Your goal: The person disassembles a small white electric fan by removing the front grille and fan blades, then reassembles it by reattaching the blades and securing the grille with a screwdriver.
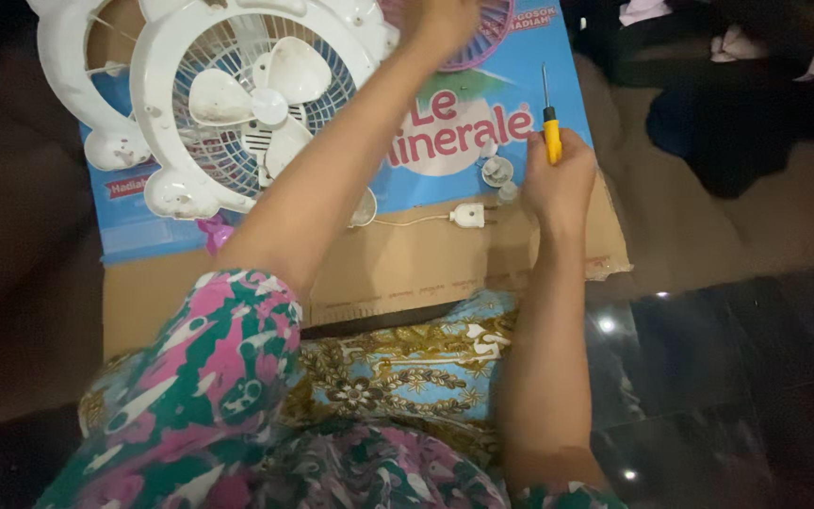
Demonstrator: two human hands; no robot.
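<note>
My right hand (559, 179) grips a screwdriver (550, 124) with a yellow handle, its shaft pointing away from me over the flattened cardboard box (398, 264). My left hand (440, 21) reaches far across to the top edge of the view and rests on a pink fan grille (494, 33); whether it grips the grille is unclear. A white fan housing (237, 104) with its blades (270, 94) lies on the box to the left of my left arm. A white plug (468, 216) on a thin cord sits just left of my right hand.
A second white frame piece (73, 75) lies behind the housing at the far left. Small round white parts (497, 171) sit near my right hand. A small pink piece (214, 231) lies below the housing. Dark glossy floor tiles (727, 358) stretch to the right, with dark clothing (727, 104) beyond.
</note>
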